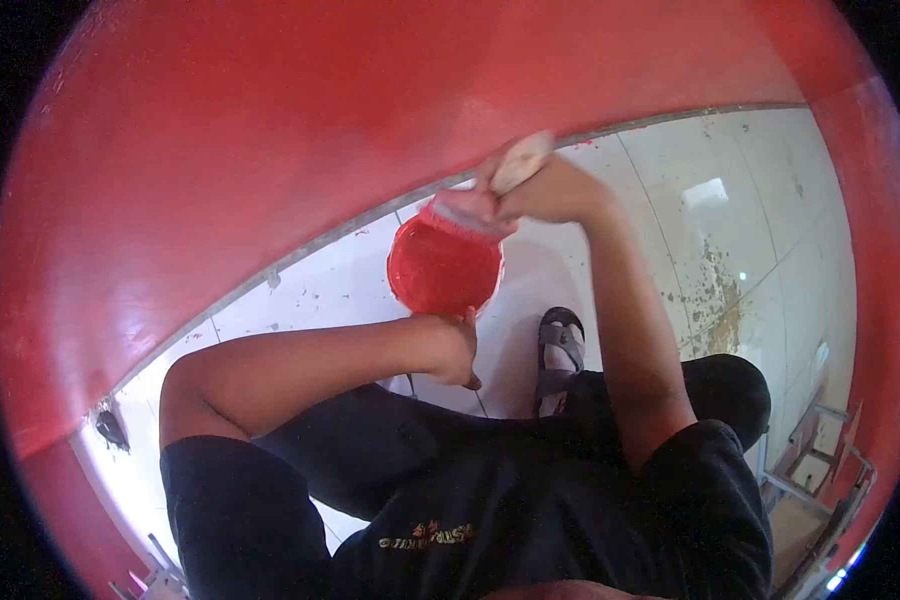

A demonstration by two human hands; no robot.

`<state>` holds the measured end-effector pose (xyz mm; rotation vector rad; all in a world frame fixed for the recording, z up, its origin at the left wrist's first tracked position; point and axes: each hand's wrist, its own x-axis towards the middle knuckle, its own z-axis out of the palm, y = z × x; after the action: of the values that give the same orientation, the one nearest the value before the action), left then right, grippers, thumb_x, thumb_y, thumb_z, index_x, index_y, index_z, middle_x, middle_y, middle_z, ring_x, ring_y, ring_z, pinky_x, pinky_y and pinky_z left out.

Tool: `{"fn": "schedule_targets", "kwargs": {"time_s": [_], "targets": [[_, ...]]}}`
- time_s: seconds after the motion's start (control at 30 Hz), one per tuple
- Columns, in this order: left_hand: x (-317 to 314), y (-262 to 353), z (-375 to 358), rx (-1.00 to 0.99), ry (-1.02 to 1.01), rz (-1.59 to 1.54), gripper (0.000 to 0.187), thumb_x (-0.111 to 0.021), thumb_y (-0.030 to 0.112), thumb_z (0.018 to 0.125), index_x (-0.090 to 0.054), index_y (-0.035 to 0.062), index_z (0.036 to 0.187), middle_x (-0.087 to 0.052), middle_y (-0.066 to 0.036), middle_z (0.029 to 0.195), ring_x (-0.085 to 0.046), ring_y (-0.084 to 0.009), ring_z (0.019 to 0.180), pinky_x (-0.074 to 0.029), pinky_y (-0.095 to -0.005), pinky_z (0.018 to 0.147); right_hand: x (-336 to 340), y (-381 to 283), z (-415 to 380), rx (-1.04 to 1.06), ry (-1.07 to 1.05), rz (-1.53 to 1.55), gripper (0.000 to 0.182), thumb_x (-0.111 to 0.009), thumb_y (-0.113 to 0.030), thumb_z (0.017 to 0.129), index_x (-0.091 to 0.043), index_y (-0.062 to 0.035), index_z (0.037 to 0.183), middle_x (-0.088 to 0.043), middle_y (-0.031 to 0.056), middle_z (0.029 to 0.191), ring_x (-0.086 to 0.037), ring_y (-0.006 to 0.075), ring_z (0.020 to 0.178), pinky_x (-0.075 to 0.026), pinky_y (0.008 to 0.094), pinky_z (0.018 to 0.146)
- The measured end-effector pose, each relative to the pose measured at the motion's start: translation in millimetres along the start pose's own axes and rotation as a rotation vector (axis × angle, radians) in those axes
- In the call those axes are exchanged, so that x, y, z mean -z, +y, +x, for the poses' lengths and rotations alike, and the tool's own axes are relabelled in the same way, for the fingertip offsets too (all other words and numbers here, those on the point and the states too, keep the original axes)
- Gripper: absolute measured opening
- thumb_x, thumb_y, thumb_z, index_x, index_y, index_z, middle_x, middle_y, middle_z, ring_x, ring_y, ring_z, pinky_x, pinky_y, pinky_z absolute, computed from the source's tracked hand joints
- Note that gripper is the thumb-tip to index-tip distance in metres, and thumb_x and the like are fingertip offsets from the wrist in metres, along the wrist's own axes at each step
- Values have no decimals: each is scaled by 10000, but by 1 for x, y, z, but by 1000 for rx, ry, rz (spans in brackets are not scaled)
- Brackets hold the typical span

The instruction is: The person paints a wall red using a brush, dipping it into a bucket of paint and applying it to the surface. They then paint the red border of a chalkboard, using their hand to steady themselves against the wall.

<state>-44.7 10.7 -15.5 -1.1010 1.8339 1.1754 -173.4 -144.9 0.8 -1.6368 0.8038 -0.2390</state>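
My right hand (545,188) is closed around the pale handle of a wide paintbrush (478,210). Its red-coated bristles hang over the upper right rim of a round bucket of red paint (440,272). Slight blur covers the brush and its handle. At the near side of the bucket is my left hand (457,350), a finger up against the rim and another pointing down towards me. It appears to steady the bucket there, though part of its grip is hidden. Glossy red paint covers the wall (300,130) just beyond the bucket.
Pale floor tiles (660,190) carry splatters and brownish stains on the right. My sandalled foot (560,350) is close to the bucket. A metal ladder-like frame (805,470) stands at lower right. A small dark object (111,428) lies by the wall at left.
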Motion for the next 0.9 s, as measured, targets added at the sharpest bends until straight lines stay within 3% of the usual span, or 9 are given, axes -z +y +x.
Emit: {"fn": "schedule_targets", "kwargs": {"time_s": [0.07, 0.17, 0.33, 0.4, 0.53, 0.63, 0.7, 0.73, 0.9], "targets": [[-4, 1, -3, 15, -22, 30, 1071, -619, 522, 847, -41, -177, 1416, -545, -342, 1205, -577, -394, 1113, -483, -436, 895, -30, 5, 17, -83, -169, -158, 110, -633, -10, 600, -643, -44, 704, -611, 41, 650, -570, 133, 645, -459, 283, 587], [-15, 0, -9, 27, 33, 69, 1081, -638, 522, 828, -18, -98, 1460, -475, -350, 1297, -522, -422, 1180, -456, -457, 942, -68, 29, 29, -95, -94, -180, 92, -588, -3, 626, -642, -47, 686, -603, 53, 618, -560, 147, 613, -462, 289, 582], [-18, -5, -14, -41, 30, 81, 1012, -676, 548, 780, -138, 110, 1516, -300, -346, 1437, -398, -460, 1285, -419, -503, 987, -84, 55, 42, -153, -96, -153, 102, -576, 5, 591, -627, -44, 663, -606, 71, 617, -532, 153, 587, -439, 313, 538], [-18, -8, -19, -45, 38, 78, 988, -672, 558, 780, -180, 102, 1506, -277, -344, 1446, -389, -457, 1291, -415, -501, 994, -83, 55, 45, -180, -156, -202, 49, -598, -14, 683, -611, -58, 699, -649, 79, 696, -605, 186, 610, -483, 337, 550], [-19, -10, -20, -67, 28, 118, 922, -653, 573, 793, -275, 90, 1480, -289, -329, 1441, -394, -446, 1290, -414, -496, 1000, -79, 53, 47, -187, -175, -270, 32, -614, -33, 691, -612, -58, 710, -652, 82, 702, -606, 180, 613, -483, 337, 566], [-18, -14, -20, -66, -3, 94, 888, -645, 571, 802, -316, 79, 1463, -307, -317, 1433, -407, -427, 1287, -419, -490, 998, -78, 51, 48, -197, -162, -326, 82, -628, -15, 638, -613, -45, 712, -644, 69, 688, -594, 168, 596, -477, 330, 552], [-15, -16, -21, -66, -4, 89, 883, -645, 568, 803, -320, 79, 1462, -326, -307, 1427, -418, -417, 1282, -421, -488, 996, -64, 48, 49, -69, -216, -365, 141, -636, 4, 576, -610, -30, 711, -611, 55, 641, -569, 144, 558, -468, 326, 537], [-14, -16, -23, -66, -8, 87, 878, -646, 565, 803, -324, 80, 1460, -346, -296, 1421, -430, -407, 1276, -424, -485, 994, -57, 53, 52, -86, -225, -213, 187, -638, 10, 531, -616, -27, 713, -584, 33, 619, -558, 125, 560, -468, 312, 524], [-6, -20, -33, -35, -23, 64, 854, -647, 552, 808, -345, 69, 1444, -436, -270, 1361, -488, -400, 1223, -455, -486, 956, -28, 61, 47, -181, -209, -68, 120, -664, 22, 557, -604, -26, 648, -583, 17, 577, -581, 115, 592, -472, 272, 508]]}}
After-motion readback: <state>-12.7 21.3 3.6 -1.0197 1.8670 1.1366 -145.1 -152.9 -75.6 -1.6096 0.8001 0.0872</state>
